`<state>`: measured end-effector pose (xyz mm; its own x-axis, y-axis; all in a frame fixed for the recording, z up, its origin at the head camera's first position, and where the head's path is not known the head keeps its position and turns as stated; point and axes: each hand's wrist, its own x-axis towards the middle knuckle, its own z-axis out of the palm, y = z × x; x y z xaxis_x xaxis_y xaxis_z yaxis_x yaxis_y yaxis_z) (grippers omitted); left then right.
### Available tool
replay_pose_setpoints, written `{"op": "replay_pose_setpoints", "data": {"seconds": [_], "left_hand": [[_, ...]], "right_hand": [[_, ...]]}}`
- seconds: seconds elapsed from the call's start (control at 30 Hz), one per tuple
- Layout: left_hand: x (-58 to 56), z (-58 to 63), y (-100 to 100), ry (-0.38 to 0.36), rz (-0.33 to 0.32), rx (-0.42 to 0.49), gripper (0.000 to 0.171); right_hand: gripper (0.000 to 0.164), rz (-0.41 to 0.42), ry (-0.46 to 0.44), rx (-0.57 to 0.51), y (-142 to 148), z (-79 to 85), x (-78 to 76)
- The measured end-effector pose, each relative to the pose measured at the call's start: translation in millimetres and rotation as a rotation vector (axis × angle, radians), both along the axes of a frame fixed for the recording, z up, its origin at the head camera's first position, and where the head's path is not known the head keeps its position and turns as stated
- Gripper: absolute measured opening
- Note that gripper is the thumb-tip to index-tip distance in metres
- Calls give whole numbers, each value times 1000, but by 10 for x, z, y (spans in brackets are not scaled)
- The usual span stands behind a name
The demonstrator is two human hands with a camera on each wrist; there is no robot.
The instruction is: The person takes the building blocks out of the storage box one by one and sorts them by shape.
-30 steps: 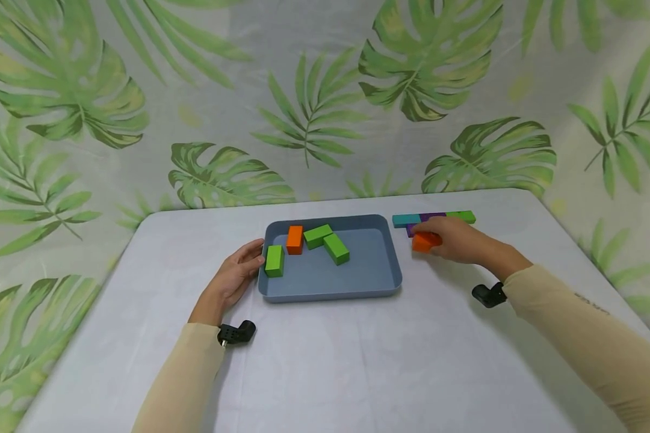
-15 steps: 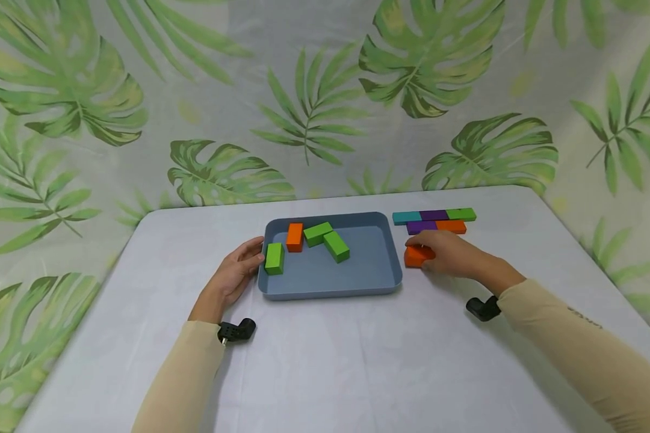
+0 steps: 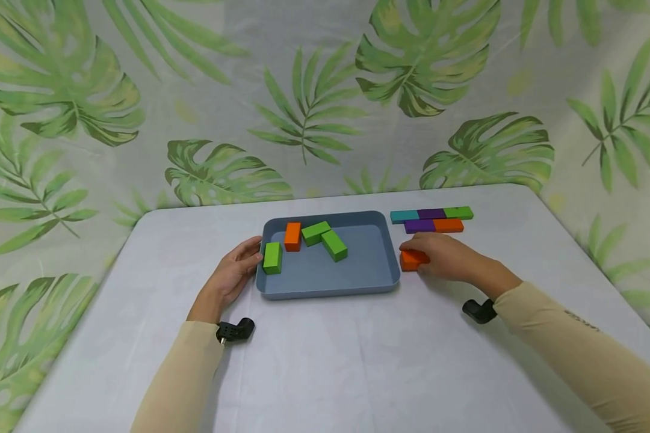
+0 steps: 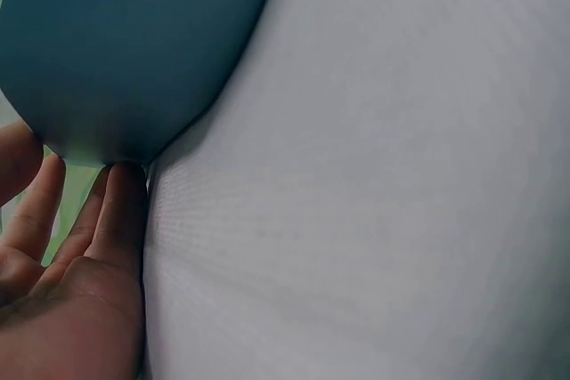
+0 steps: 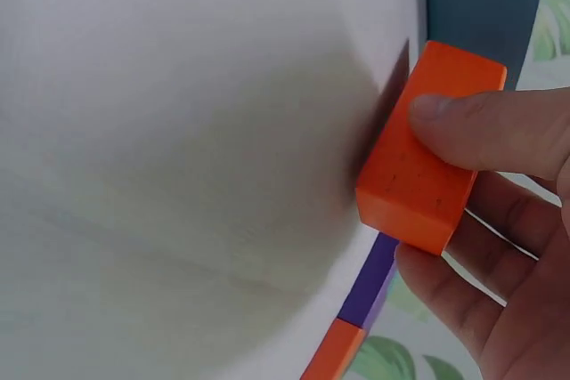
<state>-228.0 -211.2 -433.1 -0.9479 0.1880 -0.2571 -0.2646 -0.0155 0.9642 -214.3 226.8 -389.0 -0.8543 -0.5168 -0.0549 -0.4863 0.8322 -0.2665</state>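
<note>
My right hand (image 3: 445, 255) pinches an orange block (image 5: 427, 144) between thumb and fingers, close by the right wall of a blue-grey tray (image 3: 330, 294). In the right wrist view the block is held tilted, with the thumb flat on one face. My left hand (image 3: 233, 273) rests its fingertips against the tray's left wall, fingers fairly straight; the left wrist view shows those fingertips (image 4: 125, 184) at the tray's outer side. Inside the tray lie another orange block (image 3: 292, 237) and three green blocks, one being the green block (image 3: 272, 258) nearest the left wall.
Behind my right hand lie two rows of blocks. The back row has a teal block (image 3: 404, 217), a purple block (image 3: 431, 213) and a green block (image 3: 458, 212). In front sit a purple block (image 3: 419, 225) and an orange block (image 3: 448, 225). A leaf-patterned cloth (image 3: 314, 120) hangs behind the white table (image 3: 325, 373).
My right hand has moved toward me and left with the orange block, from the front row to beside the tray's right wall. My left hand stays at the tray.
</note>
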Motion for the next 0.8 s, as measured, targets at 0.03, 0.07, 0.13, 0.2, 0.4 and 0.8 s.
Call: {"op": "replay_pose_setpoints", "data": {"seconds": [0.03, 0.07, 0.13, 0.2, 0.4, 0.8], "left_hand": [[2, 0, 0, 1, -1, 1, 61], [3, 0, 1, 2, -3, 3, 61], [6, 2, 1, 7, -7, 2, 61], [6, 0, -1, 9, -9, 4, 61], [7, 11, 8, 2, 0, 7, 60], [25, 19, 17, -1, 2, -7, 61]], "right_hand": [[44, 0, 3, 4, -2, -11, -2], [43, 1, 3, 6, -5, -20, -4], [43, -5, 7, 11, -7, -41, -3], [42, -10, 14, 13, -6, -64, -6], [42, -5, 14, 9, 3, -85, -18], [50, -16, -23, 31, 18, -100, -6]]}}
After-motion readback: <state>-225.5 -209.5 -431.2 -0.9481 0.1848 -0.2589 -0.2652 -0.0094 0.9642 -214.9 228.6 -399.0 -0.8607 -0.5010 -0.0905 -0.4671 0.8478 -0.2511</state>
